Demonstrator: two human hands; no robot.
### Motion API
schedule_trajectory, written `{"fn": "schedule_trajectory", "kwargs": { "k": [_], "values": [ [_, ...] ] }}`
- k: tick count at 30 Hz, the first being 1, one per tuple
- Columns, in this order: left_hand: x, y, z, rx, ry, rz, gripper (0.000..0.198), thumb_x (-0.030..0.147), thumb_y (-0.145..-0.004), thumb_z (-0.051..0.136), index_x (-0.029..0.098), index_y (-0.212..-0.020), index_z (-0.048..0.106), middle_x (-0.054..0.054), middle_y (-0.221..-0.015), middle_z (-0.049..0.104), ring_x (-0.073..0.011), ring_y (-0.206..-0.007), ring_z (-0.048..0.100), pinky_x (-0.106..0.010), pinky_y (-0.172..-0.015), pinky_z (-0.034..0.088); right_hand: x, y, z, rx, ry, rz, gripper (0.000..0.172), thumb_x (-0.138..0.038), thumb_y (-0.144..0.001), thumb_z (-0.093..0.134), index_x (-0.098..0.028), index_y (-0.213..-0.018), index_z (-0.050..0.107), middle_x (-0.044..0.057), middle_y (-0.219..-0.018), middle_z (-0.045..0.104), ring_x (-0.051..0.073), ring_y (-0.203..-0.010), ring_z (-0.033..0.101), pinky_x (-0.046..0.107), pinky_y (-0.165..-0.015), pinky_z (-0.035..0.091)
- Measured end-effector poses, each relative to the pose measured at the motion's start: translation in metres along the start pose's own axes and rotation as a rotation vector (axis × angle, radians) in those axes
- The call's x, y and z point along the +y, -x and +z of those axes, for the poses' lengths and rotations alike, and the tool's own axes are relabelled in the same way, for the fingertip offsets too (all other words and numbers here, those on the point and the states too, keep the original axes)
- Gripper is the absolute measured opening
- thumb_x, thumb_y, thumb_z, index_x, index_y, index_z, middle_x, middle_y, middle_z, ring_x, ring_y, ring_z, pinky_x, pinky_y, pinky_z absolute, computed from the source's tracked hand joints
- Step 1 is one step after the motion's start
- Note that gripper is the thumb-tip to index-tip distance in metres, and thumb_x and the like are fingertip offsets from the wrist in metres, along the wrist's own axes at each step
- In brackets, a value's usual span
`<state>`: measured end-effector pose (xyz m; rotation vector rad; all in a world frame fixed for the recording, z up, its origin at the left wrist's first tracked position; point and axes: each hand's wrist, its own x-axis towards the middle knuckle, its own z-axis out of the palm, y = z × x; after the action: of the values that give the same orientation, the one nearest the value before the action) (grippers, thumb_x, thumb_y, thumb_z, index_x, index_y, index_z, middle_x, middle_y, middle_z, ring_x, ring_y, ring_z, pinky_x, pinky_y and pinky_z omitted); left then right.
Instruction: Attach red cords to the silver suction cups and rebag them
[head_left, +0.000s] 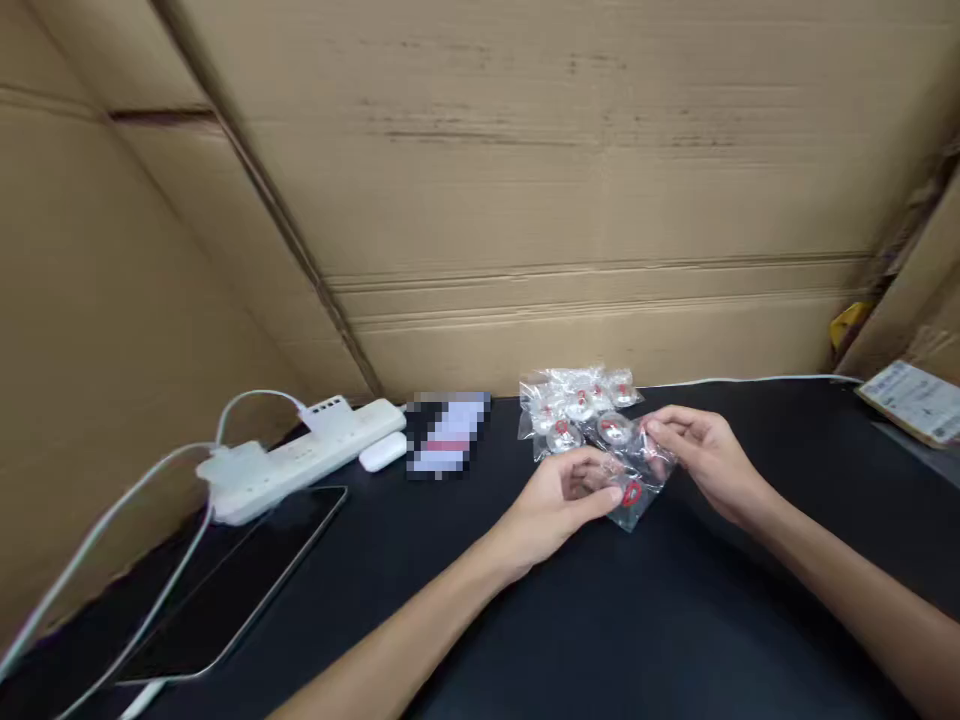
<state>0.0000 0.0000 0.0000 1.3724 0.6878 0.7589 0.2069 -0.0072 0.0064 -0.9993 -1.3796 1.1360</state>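
Note:
Between my two hands is a small clear plastic bag with a red mark on it. My left hand pinches its left side between thumb and fingers. At its upper right edge, the thumb and fingers of my right hand are closed on the plastic. Just behind lies a cluster of similar clear bags, each with a round silvery-white piece and a red mark. One round silvery piece shows right behind the held bag; whether it lies inside that bag I cannot tell.
A white power strip with plugs and cables lies at the left, behind a dark tablet. Beside it are a white case and a pixelated item. Cardboard walls enclose the black table. A labelled packet is at the right.

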Motion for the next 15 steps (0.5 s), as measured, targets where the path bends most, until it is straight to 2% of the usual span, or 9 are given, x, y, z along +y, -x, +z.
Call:
{"fn": "schedule_trajectory", "kwargs": {
  "k": [2, 4, 6, 8, 11, 15],
  "values": [
    [0.0005, 0.0015, -0.0007, 0.033, -0.039, 0.015, 0.024, 0.029, -0.081, 0.073, 0.012, -0.097, 0.069, -0.006, -0.093, 0.067, -0.0175, -0.089, 0.060, -0.031, -0.087, 0.044, 0.0008, -0.0008, 0.0005, 0.044, 0.008, -0.086, 0.020, -0.034, -0.086, 0.068, -0.018, -0.095, 0.060, 0.001, -0.075, 0.060, 0.012, -0.059, 0.054, 0.025, -0.054, 0.048],
    [0.0006, 0.0020, -0.0014, 0.062, -0.035, 0.030, 0.022, 0.031, -0.082, 0.072, 0.013, -0.094, 0.069, -0.006, -0.092, 0.066, -0.0173, -0.087, 0.060, -0.032, -0.085, 0.045, 0.0007, -0.0013, -0.0001, 0.064, 0.055, -0.175, 0.018, -0.030, -0.085, 0.069, -0.022, -0.096, 0.057, 0.002, -0.086, 0.060, 0.014, -0.069, 0.057, 0.026, -0.058, 0.049],
    [0.0003, 0.0014, -0.0024, 0.093, 0.014, 0.044, 0.023, 0.032, -0.082, 0.072, 0.013, -0.094, 0.069, -0.005, -0.090, 0.065, -0.0170, -0.083, 0.059, -0.033, -0.082, 0.048, 0.0001, -0.0018, -0.0020, 0.068, 0.152, -0.286, 0.011, -0.025, -0.085, 0.068, -0.023, -0.091, 0.058, 0.004, -0.100, 0.057, 0.017, -0.089, 0.059, 0.028, -0.068, 0.050],
    [-0.0004, -0.0001, -0.0036, 0.104, 0.093, 0.057, 0.023, 0.032, -0.082, 0.073, 0.013, -0.095, 0.068, -0.005, -0.088, 0.063, -0.0168, -0.080, 0.058, -0.033, -0.075, 0.052, 0.0000, -0.0025, -0.0044, 0.028, 0.245, -0.335, 0.003, -0.022, -0.086, 0.066, -0.022, -0.084, 0.063, 0.006, -0.107, 0.054, 0.021, -0.105, 0.056, 0.031, -0.080, 0.050],
    [-0.0010, -0.0019, -0.0058, 0.152, 0.139, 0.084, 0.023, 0.032, -0.083, 0.072, 0.013, -0.096, 0.069, -0.006, -0.090, 0.061, -0.0167, -0.080, 0.056, -0.030, -0.067, 0.053, 0.0030, -0.0038, -0.0059, -0.043, 0.240, -0.301, 0.007, -0.022, -0.085, 0.066, -0.023, -0.089, 0.072, 0.008, -0.111, 0.053, 0.023, -0.109, 0.055, 0.035, -0.085, 0.050],
    [0.0021, -0.0017, -0.0075, 0.246, 0.122, 0.115, 0.024, 0.027, -0.082, 0.072, 0.017, -0.104, 0.071, -0.007, -0.105, 0.063, -0.0152, -0.084, 0.058, -0.028, -0.073, 0.053, 0.0079, -0.0038, 0.0005, -0.089, 0.072, -0.166, 0.013, -0.027, -0.083, 0.070, -0.026, -0.094, 0.076, 0.007, -0.107, 0.058, 0.022, -0.101, 0.059, 0.037, -0.084, 0.052]
  ]
}}
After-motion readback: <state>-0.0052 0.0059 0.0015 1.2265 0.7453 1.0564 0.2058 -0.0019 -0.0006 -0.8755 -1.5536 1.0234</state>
